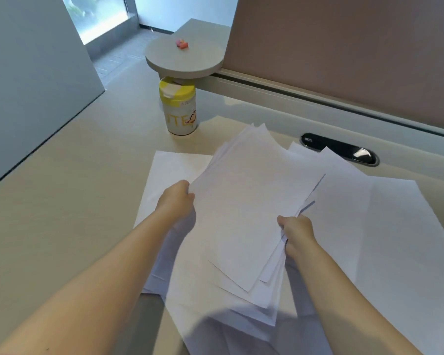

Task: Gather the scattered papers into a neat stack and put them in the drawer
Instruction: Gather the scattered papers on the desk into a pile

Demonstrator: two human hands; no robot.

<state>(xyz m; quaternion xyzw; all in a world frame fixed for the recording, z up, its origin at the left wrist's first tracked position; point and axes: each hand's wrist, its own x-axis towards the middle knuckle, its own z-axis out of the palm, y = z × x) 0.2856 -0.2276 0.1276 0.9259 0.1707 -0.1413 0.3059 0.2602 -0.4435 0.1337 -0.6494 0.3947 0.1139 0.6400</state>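
A loose bundle of white papers (244, 206) is lifted a little above the desk, its sheets fanned and uneven at the corners. My left hand (176, 201) grips the bundle's left edge. My right hand (296, 233) pinches its right edge. More white sheets lie flat on the desk: one to the left (169, 167), a large one to the right (385, 226), and several overlapping ones near the front edge (215, 329). No drawer is in view.
A white canister with a yellow lid (180, 106) stands behind the papers. Above it sits a round grey shelf (185, 60) with small pink items on it. A black cable port (340, 148) is set in the desk at the back right, below a brown partition (356, 47).
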